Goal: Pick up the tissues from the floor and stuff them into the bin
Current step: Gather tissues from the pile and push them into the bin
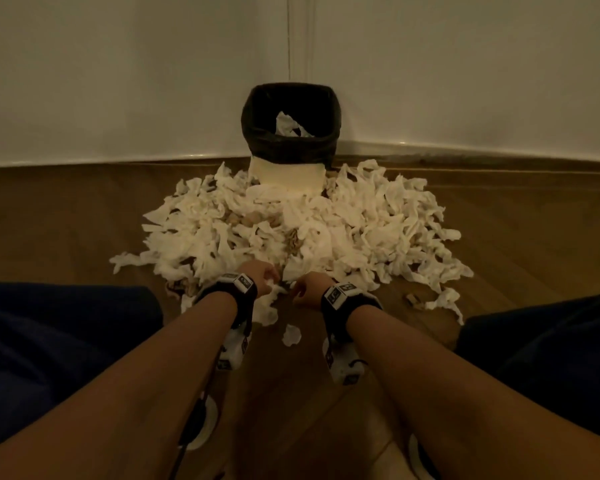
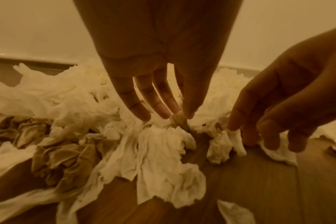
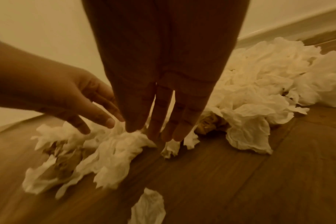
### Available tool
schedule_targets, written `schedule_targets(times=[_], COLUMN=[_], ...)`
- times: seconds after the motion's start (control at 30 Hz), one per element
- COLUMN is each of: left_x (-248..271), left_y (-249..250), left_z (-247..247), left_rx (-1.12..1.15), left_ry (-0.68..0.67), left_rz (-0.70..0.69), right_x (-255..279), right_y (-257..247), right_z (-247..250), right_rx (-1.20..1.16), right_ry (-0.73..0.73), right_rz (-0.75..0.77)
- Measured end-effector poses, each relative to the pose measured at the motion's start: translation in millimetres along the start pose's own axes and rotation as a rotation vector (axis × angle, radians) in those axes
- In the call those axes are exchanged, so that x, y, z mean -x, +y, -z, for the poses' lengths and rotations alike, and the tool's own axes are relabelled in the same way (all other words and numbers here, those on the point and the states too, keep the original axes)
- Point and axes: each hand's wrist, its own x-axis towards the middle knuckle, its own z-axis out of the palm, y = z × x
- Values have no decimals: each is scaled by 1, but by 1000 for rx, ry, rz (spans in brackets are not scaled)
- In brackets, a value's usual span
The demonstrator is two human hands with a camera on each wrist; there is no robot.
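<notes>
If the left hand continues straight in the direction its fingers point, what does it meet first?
Probably the white tissue just under the left hand's fingertips, at the pile's near edge; contact may already exist, depth is unclear.

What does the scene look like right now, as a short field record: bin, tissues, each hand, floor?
bin: black bin against the wall corner, upright, some white tissue visible inside
tissues: large pile of white tissues on the floor in front of and around the bin's base, a few brown crumpled pieces mixed in
stray tissue: one small piece lying apart, nearer the person
left hand: left hand at the pile's near edge, fingers extended onto tissue
right hand: right hand beside it, fingers extended down to tissue
floor: wooden floor
</notes>
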Motion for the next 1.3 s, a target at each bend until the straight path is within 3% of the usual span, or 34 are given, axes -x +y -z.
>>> schedule_targets(times=[0.23, 0.4, 0.5, 0.73, 0.9, 1.03, 1.17, 1.3], left_x=[-6, -6, -6, -16, -19, -22, -23, -23], left_y=[-16, -23, -22, -6, -14, -15, -21, -18], left_z=[-30, -45, -48, -45, -55, -50, -46, -33], left_rx=[-246, -286, -285, -402, -260, -252, -193, -58], left_ry=[-167, -142, -108, -163, -18, -62, 54, 74], left_rz=[23, 0, -14, -12, -15, 16, 13, 28], right_x=[-5, -10, -12, -19, -19, -19, -15, -10], right_y=[-10, -4, -5, 1, -3, -11, -21, -22], right_z=[-34, -59, -67, -79, -81, -69, -49, -34], right_rx=[255, 430, 327, 146, 98, 60, 133, 186], right_ry=[-111, -141, -107, -203, -255, -245, -226, -139], right_rz=[78, 187, 124, -25, -51, -83, -64, -27])
